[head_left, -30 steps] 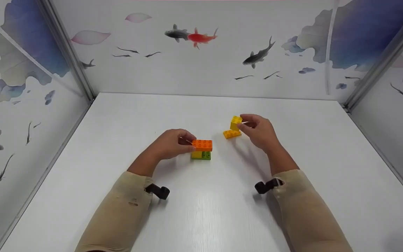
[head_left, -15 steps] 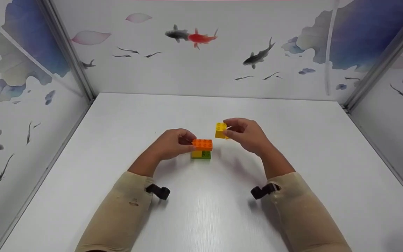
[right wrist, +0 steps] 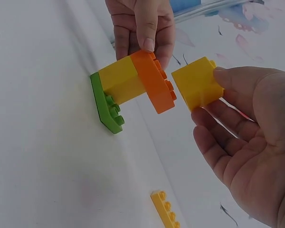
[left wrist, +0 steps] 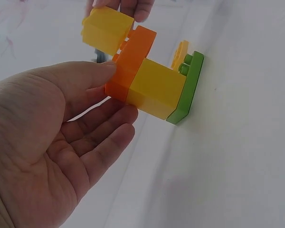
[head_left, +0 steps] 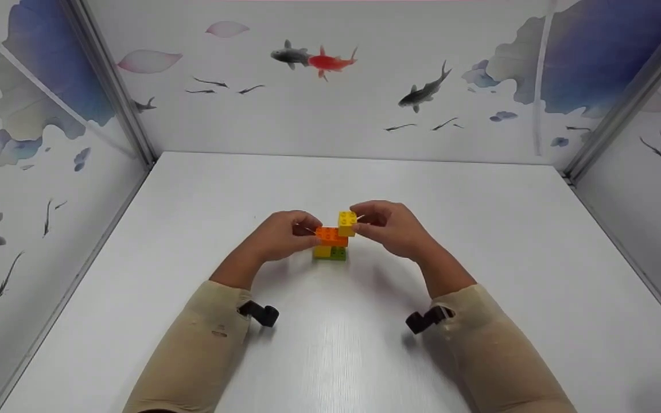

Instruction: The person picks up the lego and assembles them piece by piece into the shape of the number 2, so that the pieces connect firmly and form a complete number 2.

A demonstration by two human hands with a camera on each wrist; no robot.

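Observation:
A small stack rises from the table: a thin green brick (right wrist: 104, 107) at the bottom, a yellow brick (left wrist: 156, 88) on one end of it, and an orange brick (head_left: 327, 236) on top, overhanging the bare green studs. My left hand (head_left: 282, 235) pinches the orange brick between thumb and fingers. Between the thumb and fingers of my right hand (head_left: 391, 228) is a second yellow brick (head_left: 347, 223). That brick is close over the studs at the orange brick's right end; the right wrist view shows a gap between them.
A thin amber-yellow brick (right wrist: 165, 210) lies on the white table (head_left: 193, 189) beyond the stack, hidden behind my right hand in the head view. Printed white walls (head_left: 330, 115) enclose the table's back and sides.
My right hand has lifted the yellow brick from near the thin amber brick and carried it left, over the orange brick. My left hand keeps its place on the stack.

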